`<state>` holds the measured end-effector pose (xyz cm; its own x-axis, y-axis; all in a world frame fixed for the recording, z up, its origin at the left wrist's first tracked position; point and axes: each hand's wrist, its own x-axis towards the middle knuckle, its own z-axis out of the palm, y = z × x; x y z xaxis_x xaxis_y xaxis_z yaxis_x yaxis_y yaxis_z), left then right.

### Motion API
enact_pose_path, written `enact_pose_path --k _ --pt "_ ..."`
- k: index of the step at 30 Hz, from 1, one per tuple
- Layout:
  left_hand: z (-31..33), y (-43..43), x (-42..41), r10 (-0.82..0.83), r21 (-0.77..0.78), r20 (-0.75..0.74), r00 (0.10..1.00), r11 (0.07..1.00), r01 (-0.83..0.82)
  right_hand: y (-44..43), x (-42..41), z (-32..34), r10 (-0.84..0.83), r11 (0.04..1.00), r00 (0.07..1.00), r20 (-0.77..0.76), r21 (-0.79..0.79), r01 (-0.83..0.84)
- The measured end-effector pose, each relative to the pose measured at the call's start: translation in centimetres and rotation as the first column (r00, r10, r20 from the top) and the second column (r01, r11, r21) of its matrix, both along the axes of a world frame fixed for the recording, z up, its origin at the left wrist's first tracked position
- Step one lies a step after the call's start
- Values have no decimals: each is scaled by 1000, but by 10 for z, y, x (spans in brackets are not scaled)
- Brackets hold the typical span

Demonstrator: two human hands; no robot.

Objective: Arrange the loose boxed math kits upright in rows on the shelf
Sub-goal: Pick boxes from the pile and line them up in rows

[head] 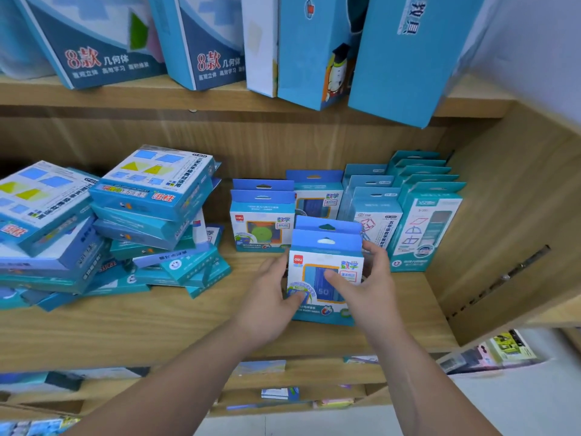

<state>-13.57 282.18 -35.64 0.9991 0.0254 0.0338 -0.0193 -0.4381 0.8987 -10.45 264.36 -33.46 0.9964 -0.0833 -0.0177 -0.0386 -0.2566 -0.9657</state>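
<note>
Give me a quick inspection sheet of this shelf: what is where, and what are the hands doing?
Surface: wooden shelf board, bare along the front.
Job's things: white-and-blue kit box upright, second box right behind it; upright rows at the back right; pile of flat boxes leaning untidily on the left.
Clutter: nothing seen.
Grippers: left hand and right hand grip the white-and-blue kit box from either side, thumbs on its face.
Cables: nothing seen.
Surroundings: large blue boxes on the shelf above; lower shelves hold small items.
</note>
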Motion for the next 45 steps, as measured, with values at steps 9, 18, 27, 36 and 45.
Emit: enact_pose_path --k 9,18,27,36,45 --pt "45 31 46 -29 743 519 854 509 -434 -14 7 5 32 998 997 68 -59 -28" --pt "51 37 93 26 885 299 954 365 -288 -6 15 16 -13 977 997 72 -213 28" --pt "46 47 93 58 900 331 942 279 -334 -4 23 15 59 918 997 54 -395 -33" --pt "45 62 107 55 904 296 954 308 -298 4 37 30 83 752 983 165 -658 47" --pt "31 58 73 -21 754 483 876 518 -403 29 50 35 119 722 961 249 -686 89"
